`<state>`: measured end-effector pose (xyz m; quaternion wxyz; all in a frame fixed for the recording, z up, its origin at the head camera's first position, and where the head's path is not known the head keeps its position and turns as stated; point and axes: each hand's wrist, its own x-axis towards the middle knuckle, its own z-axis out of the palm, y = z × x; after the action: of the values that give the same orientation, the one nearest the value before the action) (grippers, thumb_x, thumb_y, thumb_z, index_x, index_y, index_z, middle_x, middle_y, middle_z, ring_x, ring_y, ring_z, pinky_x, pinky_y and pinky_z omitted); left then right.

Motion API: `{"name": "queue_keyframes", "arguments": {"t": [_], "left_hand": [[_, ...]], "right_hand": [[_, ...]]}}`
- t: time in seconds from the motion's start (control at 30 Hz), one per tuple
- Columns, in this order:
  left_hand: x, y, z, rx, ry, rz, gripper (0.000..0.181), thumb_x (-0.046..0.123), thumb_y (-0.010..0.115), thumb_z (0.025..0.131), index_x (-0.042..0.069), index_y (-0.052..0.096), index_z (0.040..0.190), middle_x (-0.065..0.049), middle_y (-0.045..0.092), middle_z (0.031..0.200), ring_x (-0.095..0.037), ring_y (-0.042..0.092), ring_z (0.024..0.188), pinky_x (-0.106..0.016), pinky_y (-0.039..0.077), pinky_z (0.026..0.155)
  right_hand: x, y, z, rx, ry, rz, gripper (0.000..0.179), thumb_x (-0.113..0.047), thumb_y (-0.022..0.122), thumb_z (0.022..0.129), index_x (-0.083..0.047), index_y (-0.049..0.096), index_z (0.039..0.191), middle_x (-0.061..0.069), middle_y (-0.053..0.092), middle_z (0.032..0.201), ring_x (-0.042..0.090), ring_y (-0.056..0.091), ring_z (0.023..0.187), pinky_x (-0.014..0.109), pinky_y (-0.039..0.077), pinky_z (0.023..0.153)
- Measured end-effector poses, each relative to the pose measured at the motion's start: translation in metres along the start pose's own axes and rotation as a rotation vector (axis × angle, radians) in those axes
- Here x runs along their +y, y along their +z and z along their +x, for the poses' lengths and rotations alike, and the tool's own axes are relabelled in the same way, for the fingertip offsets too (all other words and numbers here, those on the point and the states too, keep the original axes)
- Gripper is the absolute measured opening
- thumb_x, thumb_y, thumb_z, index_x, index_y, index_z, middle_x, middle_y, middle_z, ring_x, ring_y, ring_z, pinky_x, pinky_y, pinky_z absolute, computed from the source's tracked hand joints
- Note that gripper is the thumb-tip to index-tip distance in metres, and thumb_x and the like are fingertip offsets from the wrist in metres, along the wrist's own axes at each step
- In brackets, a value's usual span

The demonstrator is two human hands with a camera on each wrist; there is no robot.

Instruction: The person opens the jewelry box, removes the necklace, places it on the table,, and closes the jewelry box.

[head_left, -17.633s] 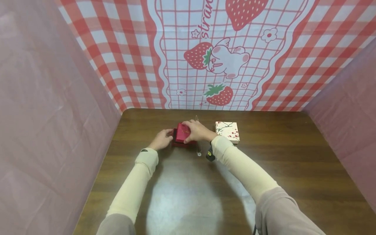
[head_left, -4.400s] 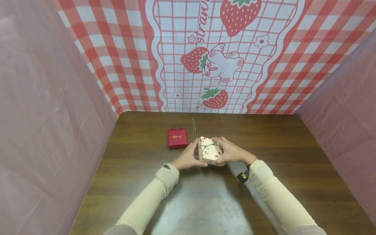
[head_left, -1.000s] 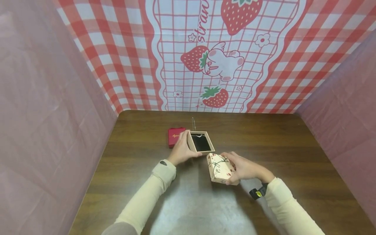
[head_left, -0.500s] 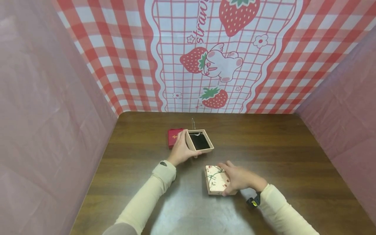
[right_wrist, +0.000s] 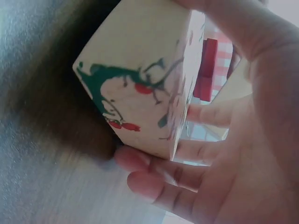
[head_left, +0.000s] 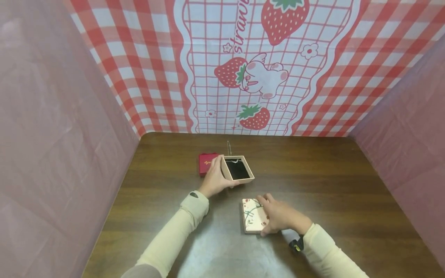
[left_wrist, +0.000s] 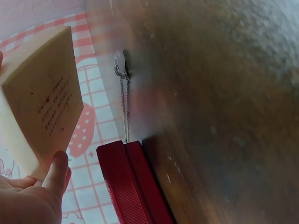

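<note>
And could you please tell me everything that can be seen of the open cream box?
The open cream box is squarish, with thin walls that look like stiff card. Black lining covers the inside, and a thin silvery chain lies across its far end. Small dark print, unreadable here, shows on the underside. It is held above the table, opening upward, right of the red box in the head view; the left hand grips it.

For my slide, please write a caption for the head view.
Left hand holds open cream box near red box; right hand grips patterned lid.
</note>
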<state>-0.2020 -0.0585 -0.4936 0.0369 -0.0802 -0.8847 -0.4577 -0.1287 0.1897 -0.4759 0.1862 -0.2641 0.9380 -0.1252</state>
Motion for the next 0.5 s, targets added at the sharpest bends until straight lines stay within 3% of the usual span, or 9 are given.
{"name": "queue_keyframes", "arguments": {"t": [0.27,0.5], "left_hand": [[0.0003,0.0,-0.0003,-0.016,0.002,-0.017,0.115,0.041,0.091,0.058,0.005,0.03,0.149,-0.018,0.036,0.149,-0.033,0.043,0.134,-0.051,0.039,0.111],[0.0011,0.0003,-0.0017,-0.031,-0.006,-0.03,0.113,0.042,0.09,0.059,0.006,0.03,0.149,-0.017,0.037,0.148,-0.034,0.045,0.132,-0.051,0.04,0.11]], "right_hand": [[-0.0007,0.0031,0.0005,0.026,-0.005,-0.021,0.121,-0.05,0.091,0.049,0.0,0.038,0.144,0.025,0.049,0.131,0.035,0.062,0.1,0.052,0.055,0.085],[0.0034,-0.0031,-0.0013,0.003,-0.004,0.098,0.114,-0.054,0.086,0.06,0.0,0.035,0.146,0.027,0.046,0.135,0.037,0.06,0.104,0.054,0.053,0.087]]}}
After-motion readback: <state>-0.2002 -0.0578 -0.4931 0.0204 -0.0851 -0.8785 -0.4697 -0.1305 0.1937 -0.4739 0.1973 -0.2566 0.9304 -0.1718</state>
